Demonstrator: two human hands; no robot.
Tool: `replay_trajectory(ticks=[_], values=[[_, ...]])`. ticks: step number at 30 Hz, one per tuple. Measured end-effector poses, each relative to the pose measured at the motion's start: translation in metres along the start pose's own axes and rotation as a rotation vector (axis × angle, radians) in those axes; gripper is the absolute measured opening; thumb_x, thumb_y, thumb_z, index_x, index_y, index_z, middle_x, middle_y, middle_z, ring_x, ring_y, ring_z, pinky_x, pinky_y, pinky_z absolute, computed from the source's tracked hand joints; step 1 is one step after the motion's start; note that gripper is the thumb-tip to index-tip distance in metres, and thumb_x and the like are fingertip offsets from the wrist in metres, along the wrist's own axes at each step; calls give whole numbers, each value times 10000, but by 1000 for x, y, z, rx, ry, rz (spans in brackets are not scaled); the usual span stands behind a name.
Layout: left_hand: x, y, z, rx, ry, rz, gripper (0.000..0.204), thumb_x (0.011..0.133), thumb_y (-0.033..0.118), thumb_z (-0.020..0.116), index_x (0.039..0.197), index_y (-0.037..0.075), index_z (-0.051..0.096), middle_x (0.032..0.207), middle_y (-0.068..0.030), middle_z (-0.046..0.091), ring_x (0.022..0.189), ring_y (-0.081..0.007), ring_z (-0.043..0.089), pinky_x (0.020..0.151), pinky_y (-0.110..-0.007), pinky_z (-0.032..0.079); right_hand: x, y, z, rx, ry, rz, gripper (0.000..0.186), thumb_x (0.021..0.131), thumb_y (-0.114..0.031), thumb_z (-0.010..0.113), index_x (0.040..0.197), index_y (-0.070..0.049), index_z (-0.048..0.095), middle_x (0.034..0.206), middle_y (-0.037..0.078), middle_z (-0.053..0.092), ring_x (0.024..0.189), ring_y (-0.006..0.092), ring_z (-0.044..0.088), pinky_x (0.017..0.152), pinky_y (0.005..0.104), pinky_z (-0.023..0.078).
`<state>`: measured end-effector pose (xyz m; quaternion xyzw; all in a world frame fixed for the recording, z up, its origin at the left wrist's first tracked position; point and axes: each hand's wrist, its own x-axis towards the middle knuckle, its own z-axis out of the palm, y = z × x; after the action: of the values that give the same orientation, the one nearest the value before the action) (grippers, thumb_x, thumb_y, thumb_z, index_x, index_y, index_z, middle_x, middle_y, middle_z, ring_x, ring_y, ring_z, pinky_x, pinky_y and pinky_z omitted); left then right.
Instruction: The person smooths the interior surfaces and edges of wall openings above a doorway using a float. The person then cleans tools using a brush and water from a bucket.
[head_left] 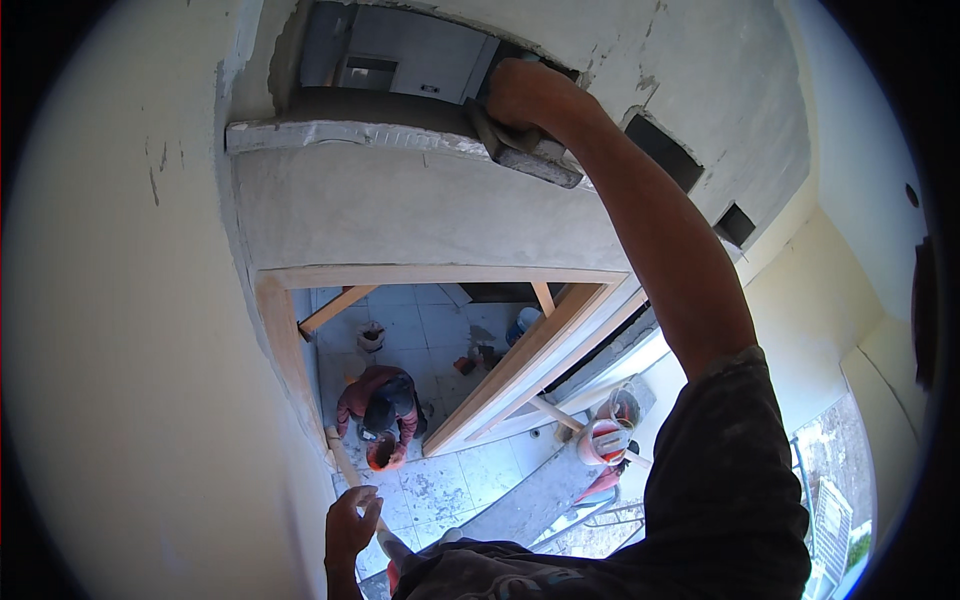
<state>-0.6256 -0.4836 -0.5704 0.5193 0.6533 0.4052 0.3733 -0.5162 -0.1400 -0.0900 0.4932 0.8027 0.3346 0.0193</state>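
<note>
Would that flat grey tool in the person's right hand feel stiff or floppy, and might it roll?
The flat grey tool is probably stiff: its edge looks straight. Being flat, it would likely slide rather than roll. The right hand alone holds it, so it's probably fairly light.

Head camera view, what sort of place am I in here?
Probably a building interior under construction or renovation: the gray wall has rough-edged openings, the wooden door frame looks unpainted, and the tiled floor is stained.

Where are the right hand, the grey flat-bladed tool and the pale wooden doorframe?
Right hand (528,92): head view, back.
Grey flat-bladed tool (540,167): head view, blade.
Pale wooden doorframe (450,275): head view, top beam.
</note>
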Motion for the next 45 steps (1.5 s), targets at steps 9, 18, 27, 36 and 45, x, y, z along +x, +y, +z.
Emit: replay_trajectory(ticks=[9,18,27,36,45], values=[[5,4,-2,2,15,8,299,847,208,664,1072,11,655,1010,-131,702,904,-237,684,765,-376,534,48,13,22,206,54,-60,392,885,-352,565,1022,-13,708,1041,216,674,972,348,651,897,427,493],[-2,4,-3,8,-43,-64,305,848,208,663,1085,17,652,1001,-124,708,923,-229,686,787,-380,534,-86,25,-25,932,279,-385,450,868,-439,617,1168,-110,687,1089,140,692,912,220,674,876,369,508],[5,5,3,2,-40,-35,313,836,236,668,1061,20,658,996,-144,701,909,-263,686,816,-359,522,-70,26,-34,366,221,-61,348,887,-271,563,1077,-14,701,997,199,681,851,301,686,802,365,534],[-3,3,-4,-23,-28,-73,343,857,291,660,1077,28,653,1035,-143,697,958,-273,679,846,-361,517,28,4,23,127,77,-25,269,868,-165,507,974,10,682,1063,203,670,1005,352,650,837,431,536],[2,0,-9,1,-42,-83,398,872,345,645,1118,33,631,1074,-144,690,1012,-278,664,894,-361,499,45,-29,1,412,237,-217,360,867,-341,605,1073,-63,705,1096,204,657,1042,355,610,930,417,468]])
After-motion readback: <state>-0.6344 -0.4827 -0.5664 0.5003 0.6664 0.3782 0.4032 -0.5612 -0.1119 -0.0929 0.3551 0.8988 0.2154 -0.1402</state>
